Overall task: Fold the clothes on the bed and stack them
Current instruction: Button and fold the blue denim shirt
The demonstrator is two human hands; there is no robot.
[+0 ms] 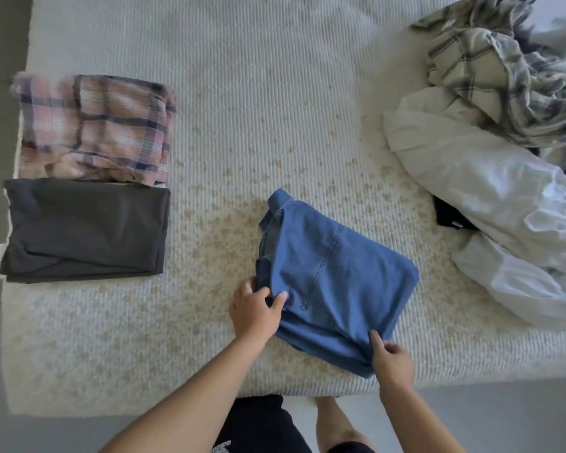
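Here, both hands are pinching a folded denim shirt (334, 276): left hand (254, 310) and right hand (391, 358) gripping its soft, floppy near corners on the bed (242, 125).

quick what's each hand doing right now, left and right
Left hand: closed, gripping the left edge of the folded denim shirt.
Right hand: closed, pinching the denim shirt's near corner.
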